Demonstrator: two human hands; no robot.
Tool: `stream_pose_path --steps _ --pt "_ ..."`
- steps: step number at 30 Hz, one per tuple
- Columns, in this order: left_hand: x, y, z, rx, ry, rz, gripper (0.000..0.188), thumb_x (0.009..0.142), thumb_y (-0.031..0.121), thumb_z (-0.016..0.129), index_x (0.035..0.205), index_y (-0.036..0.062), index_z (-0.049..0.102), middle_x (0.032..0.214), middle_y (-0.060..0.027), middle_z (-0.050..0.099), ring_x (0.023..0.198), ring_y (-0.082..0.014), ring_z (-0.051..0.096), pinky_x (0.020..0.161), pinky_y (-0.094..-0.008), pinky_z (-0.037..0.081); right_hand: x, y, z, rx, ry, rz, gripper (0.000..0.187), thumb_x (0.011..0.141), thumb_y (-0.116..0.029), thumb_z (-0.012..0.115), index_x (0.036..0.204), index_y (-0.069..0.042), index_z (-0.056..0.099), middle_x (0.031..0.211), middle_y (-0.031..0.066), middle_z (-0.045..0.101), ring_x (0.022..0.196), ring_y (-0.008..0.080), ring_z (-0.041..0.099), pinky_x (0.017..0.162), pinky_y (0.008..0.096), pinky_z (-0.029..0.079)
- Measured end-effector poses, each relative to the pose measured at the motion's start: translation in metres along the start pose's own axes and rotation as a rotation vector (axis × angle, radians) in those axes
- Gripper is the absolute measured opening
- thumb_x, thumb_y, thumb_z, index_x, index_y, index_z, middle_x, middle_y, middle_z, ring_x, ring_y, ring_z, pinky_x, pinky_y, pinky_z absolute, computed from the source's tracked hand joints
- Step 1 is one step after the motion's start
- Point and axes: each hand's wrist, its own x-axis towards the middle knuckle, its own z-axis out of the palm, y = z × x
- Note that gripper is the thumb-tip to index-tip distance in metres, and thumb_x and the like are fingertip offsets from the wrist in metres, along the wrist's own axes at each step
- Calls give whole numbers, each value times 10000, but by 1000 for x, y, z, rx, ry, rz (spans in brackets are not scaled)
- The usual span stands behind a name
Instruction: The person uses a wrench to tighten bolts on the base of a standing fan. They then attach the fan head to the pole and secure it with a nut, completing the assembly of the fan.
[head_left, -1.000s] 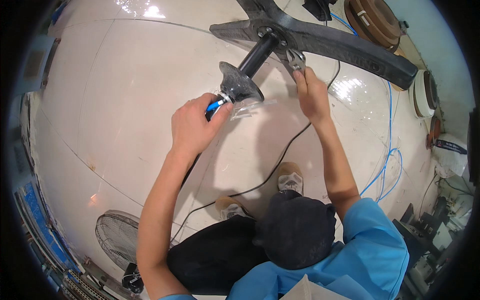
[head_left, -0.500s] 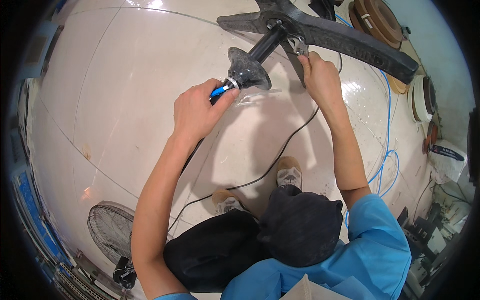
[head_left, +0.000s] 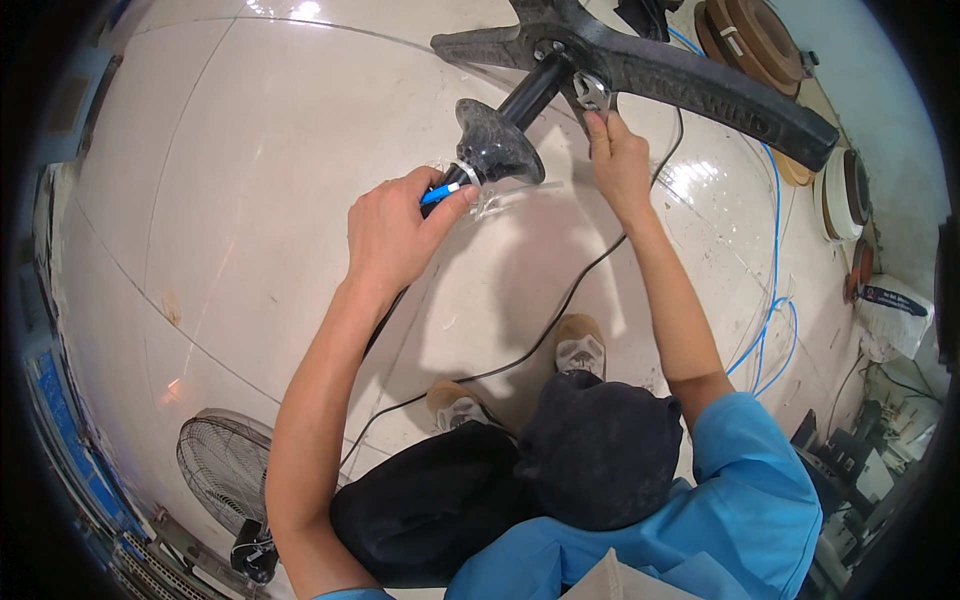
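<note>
A black pole (head_left: 530,100) runs at a slant from a heavy black legged stand base (head_left: 690,75). My left hand (head_left: 395,225) is closed around the near end of the pole, below a flared black cover (head_left: 492,142). Beside its thumb shows a small blue and white piece (head_left: 440,193); I cannot make out its kind. My right hand (head_left: 620,160) grips a metal adjustable wrench (head_left: 592,93). The wrench's jaw is up against the underside of the base near the hub; what it sits on is hidden.
A black cable (head_left: 560,330) crosses the tiled floor past my shoes. Blue cable (head_left: 775,300) lies at right, near brown and white rolls (head_left: 843,195) along the wall. A caged fan head (head_left: 222,465) lies at lower left. Clear plastic film (head_left: 510,198) lies below the cover.
My right hand has shifted left and slightly down, and the wrench in it has swung to a different angle. My left hand stays on the pole, nearly unmoved.
</note>
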Motion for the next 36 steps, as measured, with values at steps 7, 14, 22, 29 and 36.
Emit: stream_pose_path --steps 7,14,22,29,36 --pt "1 0 1 2 16 13 519 940 558 672 932 47 762 666 -131 683 655 -324 674 626 -435 508 -4 3 45 365 165 104 351 1088 -315 571 982 6 666 695 153 677 641 289 678 633 405 495" --pt "2 1 -1 -15 13 3 509 931 553 680 931 51 763 681 -135 692 660 -329 679 631 -437 512 -20 7 5 221 -10 32 319 1077 -276 579 963 15 642 711 213 657 657 388 662 633 450 490" --pt "1 2 1 1 5 -6 514 936 555 670 943 51 768 677 -135 696 670 -331 688 637 -444 516 -14 -2 -36 -66 -86 -20 401 1109 -337 534 947 14 639 644 172 629 595 343 637 605 430 486" --pt "1 3 0 -12 -3 -28 522 932 564 672 981 54 775 683 -137 687 671 -317 679 655 -430 509 -1 -13 -34 -147 -118 -2 409 1110 -349 528 975 18 651 648 177 638 612 354 655 627 451 498" --pt "0 3 -1 -5 -9 -33 555 938 592 653 964 50 772 679 -133 695 679 -329 689 647 -447 514 -6 -4 18 171 9 126 380 1107 -326 532 973 15 632 683 189 654 645 356 678 617 459 510"
